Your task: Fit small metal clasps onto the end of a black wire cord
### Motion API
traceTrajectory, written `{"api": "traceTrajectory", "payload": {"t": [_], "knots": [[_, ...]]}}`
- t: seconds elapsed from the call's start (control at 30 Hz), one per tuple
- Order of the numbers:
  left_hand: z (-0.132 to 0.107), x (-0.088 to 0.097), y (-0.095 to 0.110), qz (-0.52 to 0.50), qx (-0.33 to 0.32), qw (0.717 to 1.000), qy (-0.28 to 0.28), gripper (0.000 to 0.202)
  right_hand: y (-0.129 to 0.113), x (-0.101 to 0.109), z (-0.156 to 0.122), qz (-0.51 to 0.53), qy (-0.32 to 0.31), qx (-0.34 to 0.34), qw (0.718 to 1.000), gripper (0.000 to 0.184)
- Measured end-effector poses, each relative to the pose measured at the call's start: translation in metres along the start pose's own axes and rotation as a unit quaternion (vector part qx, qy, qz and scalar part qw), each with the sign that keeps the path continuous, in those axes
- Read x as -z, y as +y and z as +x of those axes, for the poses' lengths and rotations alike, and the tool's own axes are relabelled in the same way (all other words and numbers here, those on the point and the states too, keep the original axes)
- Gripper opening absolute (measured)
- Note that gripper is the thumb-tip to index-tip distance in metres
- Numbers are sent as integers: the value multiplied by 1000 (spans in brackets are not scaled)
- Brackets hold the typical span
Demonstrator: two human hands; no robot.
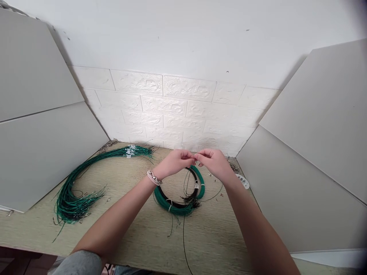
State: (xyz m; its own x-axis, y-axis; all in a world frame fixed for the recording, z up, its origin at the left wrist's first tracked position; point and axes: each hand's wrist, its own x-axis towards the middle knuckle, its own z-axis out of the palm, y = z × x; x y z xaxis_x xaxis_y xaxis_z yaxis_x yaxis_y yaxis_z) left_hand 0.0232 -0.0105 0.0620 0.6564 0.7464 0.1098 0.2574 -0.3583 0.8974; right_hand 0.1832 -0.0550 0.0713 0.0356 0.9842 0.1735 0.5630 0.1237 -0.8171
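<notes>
On the left, a bundle of green cords [67, 198] curves across the counter [137, 229], with small white pieces [131, 150] clustered near its far end. It looks light and limp, its loose ends apt to snag; the gathered middle seems the best grip. Next, the left hand [175, 163] pinches thumb and fingers together, fingertips meeting the right hand's; whatever lies between is too small to tell. Below them lies a ring of green and black cords [183, 210], probably springy and easily tangled, best lifted at its white ties. The right hand [213, 163] is pinched likewise, a white dish [242, 181] beyond its wrist. Grey panels [309, 183] flank the wood-grained surface, and a white brick-patterned wall [174, 84] closes the back.
</notes>
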Motion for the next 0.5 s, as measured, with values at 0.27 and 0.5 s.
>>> {"api": "traceTrajectory", "payload": {"t": [0.27,0.5], "knots": [[-1,-1,3,-151,60,987,-4,11,3,-4,3,92,1,24,995,26],[-5,29,3,-150,66,981,102,6,25,-33,77,-22,50,57,997,34]]}}
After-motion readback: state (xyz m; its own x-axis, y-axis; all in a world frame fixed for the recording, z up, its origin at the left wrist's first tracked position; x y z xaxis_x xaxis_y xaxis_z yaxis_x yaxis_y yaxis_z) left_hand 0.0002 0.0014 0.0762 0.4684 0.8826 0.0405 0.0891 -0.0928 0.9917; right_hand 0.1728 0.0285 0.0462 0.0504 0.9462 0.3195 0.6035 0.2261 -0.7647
